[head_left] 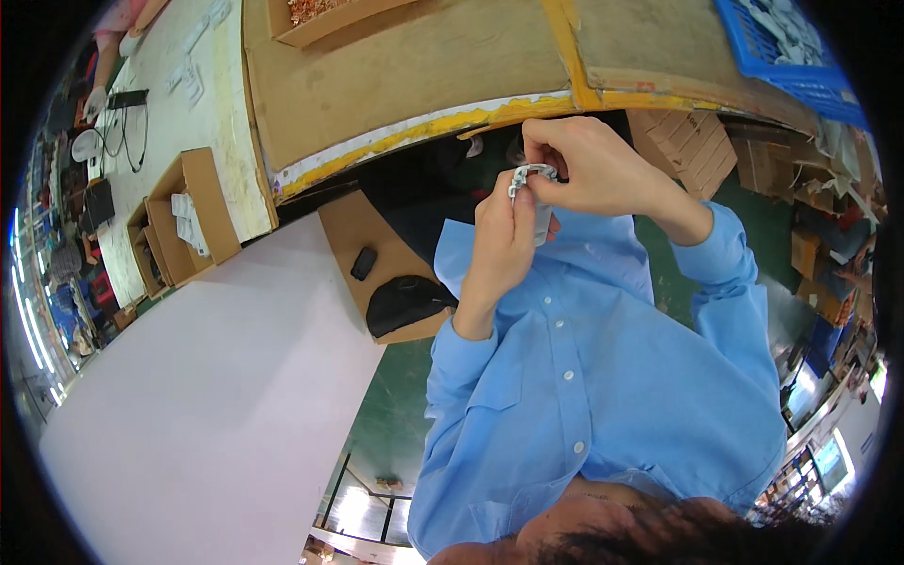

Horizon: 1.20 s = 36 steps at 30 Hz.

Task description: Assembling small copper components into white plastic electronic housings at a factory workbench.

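The white plastic part [542, 226] is in the upper middle of the frame, held in the air just below the yellow-edged table [424, 61]. The left hand [502, 235] pinches it, thumb on the near side. The right hand [603, 169] has its thumb and forefinger curled together at the part's top rim; whether they grip the rim or a small piece there, I cannot tell.

The work on this part looks to be under way: it is in hand and not set down. Whether anything is already fitted to it does not show, so how much is left cannot be judged. Similar pale pieces [786, 33] lie in the blue basket [737, 47] at the upper right, and others [188, 224] in a cardboard box [223, 202] at the left; whether these are finished is unclear.

The fingers cover much of the part, and its inside is hidden. The box of copper-coloured bits [315, 8] is cut off by the top edge, the basket by the upper right rim, and the space under the table is too dark to read.
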Each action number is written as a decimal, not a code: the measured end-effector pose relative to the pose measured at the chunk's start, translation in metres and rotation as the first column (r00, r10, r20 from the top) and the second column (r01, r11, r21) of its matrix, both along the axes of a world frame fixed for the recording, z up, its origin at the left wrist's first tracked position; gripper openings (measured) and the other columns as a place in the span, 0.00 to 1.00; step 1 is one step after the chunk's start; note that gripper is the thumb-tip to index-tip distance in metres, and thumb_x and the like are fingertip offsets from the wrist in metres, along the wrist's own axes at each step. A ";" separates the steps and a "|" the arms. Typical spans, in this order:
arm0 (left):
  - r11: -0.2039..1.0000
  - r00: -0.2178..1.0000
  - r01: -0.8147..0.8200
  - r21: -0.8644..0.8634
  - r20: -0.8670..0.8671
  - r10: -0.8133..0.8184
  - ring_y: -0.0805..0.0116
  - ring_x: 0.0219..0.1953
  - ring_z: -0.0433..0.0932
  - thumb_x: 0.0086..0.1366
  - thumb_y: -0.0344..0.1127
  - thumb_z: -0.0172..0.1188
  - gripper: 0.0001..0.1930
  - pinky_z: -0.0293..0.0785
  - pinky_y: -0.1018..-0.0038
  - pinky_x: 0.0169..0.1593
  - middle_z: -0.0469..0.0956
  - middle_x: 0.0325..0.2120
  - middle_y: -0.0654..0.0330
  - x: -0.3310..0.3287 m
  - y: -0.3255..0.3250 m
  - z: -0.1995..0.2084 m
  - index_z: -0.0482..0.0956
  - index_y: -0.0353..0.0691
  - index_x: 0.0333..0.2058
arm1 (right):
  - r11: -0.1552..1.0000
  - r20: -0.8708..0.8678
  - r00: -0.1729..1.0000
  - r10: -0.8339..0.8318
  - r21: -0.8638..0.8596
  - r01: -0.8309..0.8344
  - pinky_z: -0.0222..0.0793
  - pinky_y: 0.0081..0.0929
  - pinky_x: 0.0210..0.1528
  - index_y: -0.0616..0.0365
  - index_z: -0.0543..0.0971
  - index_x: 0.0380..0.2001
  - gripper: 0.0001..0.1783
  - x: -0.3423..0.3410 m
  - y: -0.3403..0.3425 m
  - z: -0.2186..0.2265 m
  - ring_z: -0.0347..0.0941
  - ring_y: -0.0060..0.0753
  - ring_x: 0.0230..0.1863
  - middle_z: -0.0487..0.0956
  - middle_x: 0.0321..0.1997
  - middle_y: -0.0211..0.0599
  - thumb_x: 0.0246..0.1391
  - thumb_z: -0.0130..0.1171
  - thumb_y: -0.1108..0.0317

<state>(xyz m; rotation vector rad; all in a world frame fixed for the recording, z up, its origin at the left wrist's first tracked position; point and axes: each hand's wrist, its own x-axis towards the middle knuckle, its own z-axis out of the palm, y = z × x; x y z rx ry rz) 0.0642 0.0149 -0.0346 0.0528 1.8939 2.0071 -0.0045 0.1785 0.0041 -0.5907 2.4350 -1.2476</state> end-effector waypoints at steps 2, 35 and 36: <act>1.000 1.000 0.010 -0.014 -0.014 -0.010 0.74 0.24 0.80 0.75 0.34 0.37 0.14 0.78 0.78 0.29 0.79 0.26 0.57 -0.001 -0.001 0.000 0.70 0.33 0.46 | 1.000 0.000 1.000 -0.001 0.005 0.001 0.61 0.32 0.23 0.61 0.70 0.23 0.11 0.001 -0.001 0.000 0.67 0.40 0.20 0.70 0.18 0.40 0.42 0.61 0.68; 0.999 1.000 0.020 -0.032 0.006 -0.019 0.71 0.24 0.78 0.71 0.30 0.43 0.10 0.75 0.76 0.28 0.76 0.24 0.58 -0.005 0.011 -0.002 0.69 0.32 0.45 | 0.992 0.066 0.991 0.118 0.045 -0.121 0.66 0.40 0.31 0.61 0.71 0.28 0.10 -0.009 0.017 0.003 0.72 0.50 0.28 0.74 0.23 0.45 0.42 0.60 0.70; 0.999 1.000 0.027 -0.046 0.012 -0.026 0.72 0.23 0.78 0.72 0.30 0.43 0.10 0.75 0.76 0.28 0.76 0.24 0.58 -0.004 0.011 -0.002 0.69 0.32 0.45 | 0.991 0.067 0.990 0.123 0.046 -0.127 0.66 0.40 0.31 0.61 0.71 0.27 0.10 -0.008 0.017 0.003 0.72 0.50 0.28 0.75 0.23 0.45 0.42 0.60 0.70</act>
